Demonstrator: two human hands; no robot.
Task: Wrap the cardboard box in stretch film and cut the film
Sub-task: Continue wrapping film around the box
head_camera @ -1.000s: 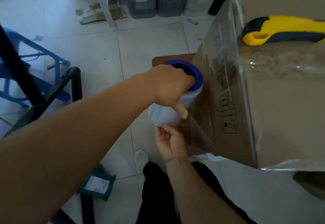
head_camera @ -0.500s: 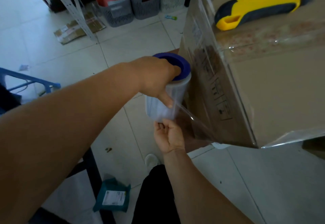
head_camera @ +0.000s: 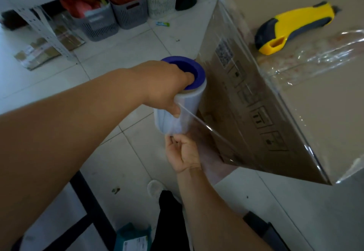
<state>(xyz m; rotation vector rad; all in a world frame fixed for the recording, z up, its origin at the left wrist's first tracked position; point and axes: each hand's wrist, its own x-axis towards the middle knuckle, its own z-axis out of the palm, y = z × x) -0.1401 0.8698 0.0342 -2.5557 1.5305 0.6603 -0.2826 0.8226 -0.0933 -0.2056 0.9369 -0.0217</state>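
Observation:
A large cardboard box (head_camera: 315,112) fills the right side, its printed left face covered with clear film. A stretch film roll (head_camera: 183,105) with a blue core stands upright just left of that face. My left hand (head_camera: 163,85) grips the roll's top, fingers in the blue core and thumb on the film. My right hand (head_camera: 183,152) holds the roll's bottom end from below. A taut sheet of film (head_camera: 212,138) runs from the roll to the box's near lower corner. A yellow and dark utility knife (head_camera: 295,26) lies on the box's top.
Grey and white plastic baskets (head_camera: 130,12) stand on the tiled floor at the back beside a white metal rack leg (head_camera: 45,32). Flattened cardboard scraps (head_camera: 39,51) lie at the left. A teal packet (head_camera: 134,239) and dark frame bars (head_camera: 90,207) sit by my legs.
The view has swung so the box sits lower and the baskets show more. The roll and both hands have stayed together close to the box's left face.

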